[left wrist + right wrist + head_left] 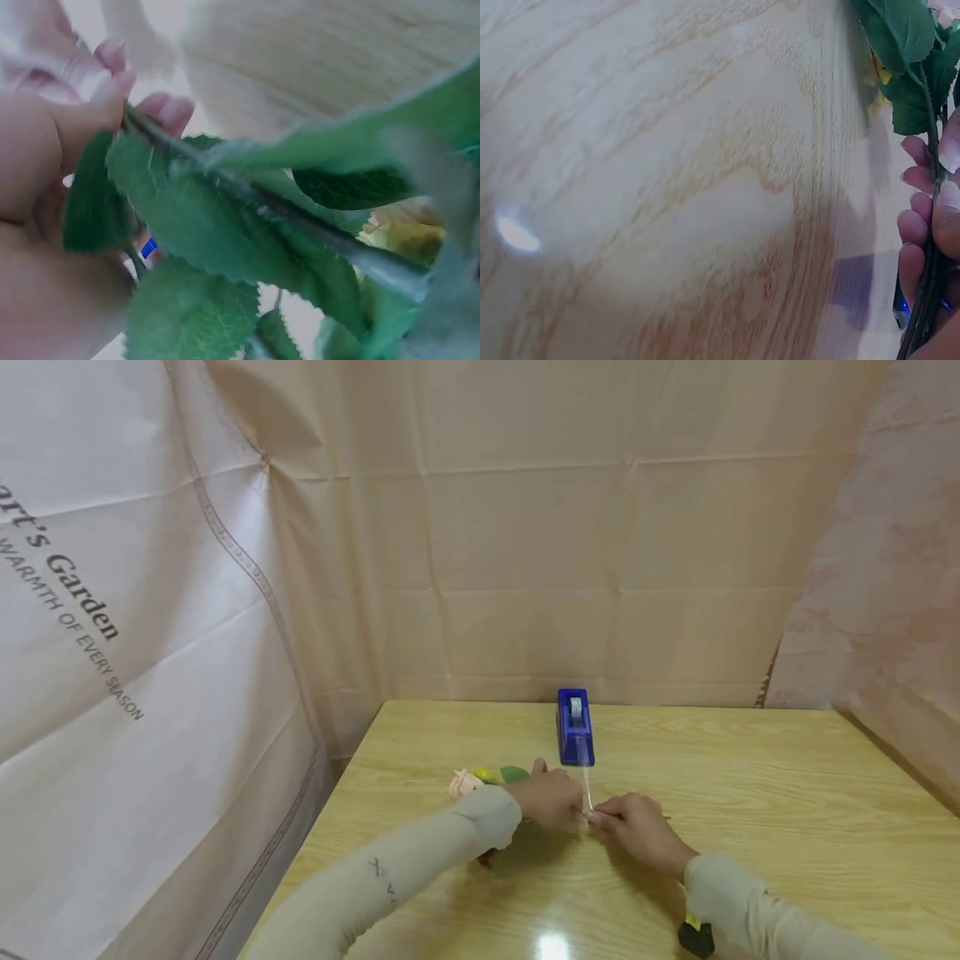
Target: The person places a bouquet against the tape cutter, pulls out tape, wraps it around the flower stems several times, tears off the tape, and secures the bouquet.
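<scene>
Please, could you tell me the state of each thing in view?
Left hand: holds the stems
Right hand: holds the stems
Stems: bunched together
Rose: in bloom
Dispenser: upright on the table
Tape: pulled out, reaching the hands
Dark object: partly hidden, state unclear

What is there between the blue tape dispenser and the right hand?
A strip of clear tape runs from the blue dispenser toward the right hand, as the head view shows.
</scene>
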### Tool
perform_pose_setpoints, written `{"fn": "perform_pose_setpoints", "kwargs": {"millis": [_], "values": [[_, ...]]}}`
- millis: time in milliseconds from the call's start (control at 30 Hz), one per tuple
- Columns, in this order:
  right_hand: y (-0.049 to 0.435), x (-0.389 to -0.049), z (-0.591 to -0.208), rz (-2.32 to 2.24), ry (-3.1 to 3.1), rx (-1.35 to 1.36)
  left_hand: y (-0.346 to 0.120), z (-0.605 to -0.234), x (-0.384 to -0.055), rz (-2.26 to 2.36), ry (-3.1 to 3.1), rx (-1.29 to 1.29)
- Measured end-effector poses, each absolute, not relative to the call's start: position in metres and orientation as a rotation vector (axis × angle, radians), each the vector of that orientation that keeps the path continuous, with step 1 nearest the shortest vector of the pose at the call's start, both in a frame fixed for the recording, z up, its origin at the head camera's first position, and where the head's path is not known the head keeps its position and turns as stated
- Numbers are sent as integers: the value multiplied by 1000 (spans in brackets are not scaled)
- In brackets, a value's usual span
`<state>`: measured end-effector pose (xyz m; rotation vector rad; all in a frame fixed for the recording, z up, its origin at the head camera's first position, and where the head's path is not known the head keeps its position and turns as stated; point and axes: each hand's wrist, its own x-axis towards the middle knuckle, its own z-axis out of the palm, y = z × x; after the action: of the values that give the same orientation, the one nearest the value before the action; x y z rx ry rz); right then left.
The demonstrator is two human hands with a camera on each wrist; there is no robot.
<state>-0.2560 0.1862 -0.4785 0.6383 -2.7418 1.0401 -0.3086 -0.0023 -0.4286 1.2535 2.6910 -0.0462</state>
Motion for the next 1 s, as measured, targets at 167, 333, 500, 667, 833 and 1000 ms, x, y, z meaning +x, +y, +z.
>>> {"fn": "perform_pose_setpoints", "kwargs": {"millis": [167, 333, 500, 667, 833, 1000], "values": [[186, -256, -477, 1054, -2720, 636, -6, -423, -317, 204, 2583, 1057], [185, -255, -476, 1075, -2738, 610, -6, -428, -317, 286, 2621, 1043], [188, -254, -477, 1129, -2765, 544, -2, -429, -312, 295, 2706, 1063], [187, -255, -475, 1197, -2797, 506, -2, -431, -307, 290, 2790, 1065], [186, -254, -471, 1265, -2850, 499, -2, -436, -305, 188, 2888, 1135], [185, -254, -469, 1210, -2914, 459, -4, -440, -301, 31, 2970, 1230]]}}
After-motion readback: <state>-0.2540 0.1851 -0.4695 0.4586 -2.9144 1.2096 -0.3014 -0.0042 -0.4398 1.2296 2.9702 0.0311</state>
